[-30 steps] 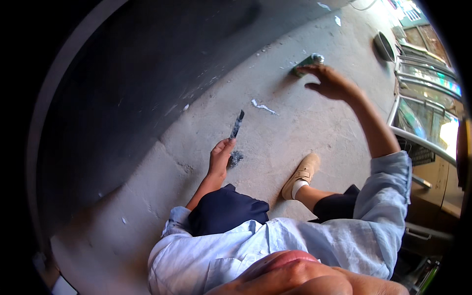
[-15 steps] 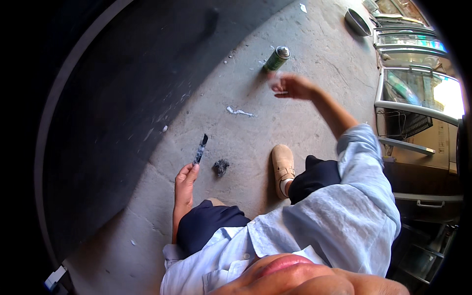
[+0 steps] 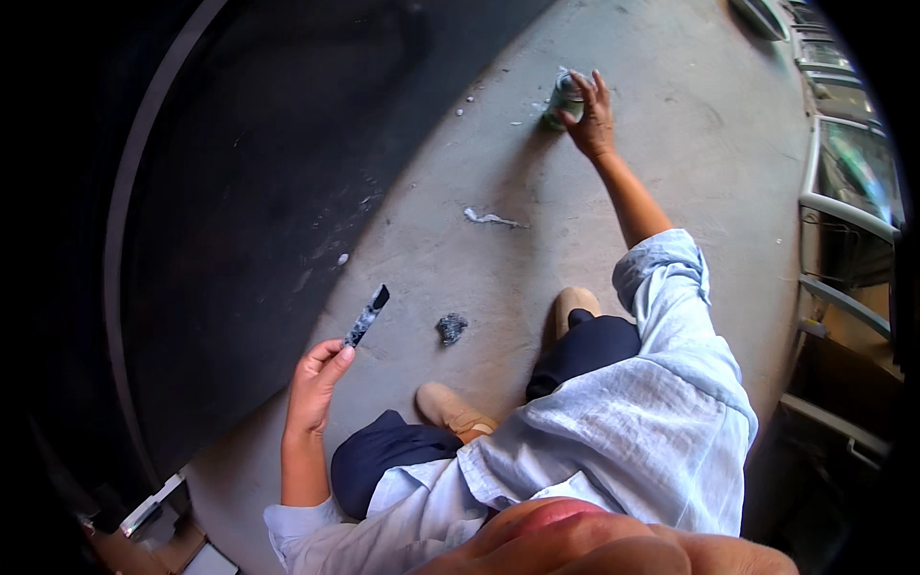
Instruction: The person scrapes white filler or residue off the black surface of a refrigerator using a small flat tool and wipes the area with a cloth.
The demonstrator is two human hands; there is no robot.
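Note:
Between the thumb and fingers of my left hand (image 3: 314,383) is the lower end of a flat dark strip (image 3: 366,316), smeared with whitish foam or paste. The strip points up and to the right. My right hand (image 3: 591,120) is stretched far forward and closed around the upper part of a green spray can (image 3: 562,103), which stands on the floor. My fingers and thumb hide part of its top. A crumpled dark wad (image 3: 451,329) lies on the floor, to the right of my left hand. Farther forward is a streak of white foam (image 3: 493,218).
A large dark panel (image 3: 240,211) with whitish smears spans the left side. Small white blobs lie along its edge, one of them here (image 3: 343,260). Glass-paned frames (image 3: 856,172) stand along the right. A dark basin (image 3: 759,17) sits at the far right.
My right hand has gone from beside the spray can to around its upper part. My left hand has shifted left, and the strip leans more to the right. The whole view has turned somewhat.

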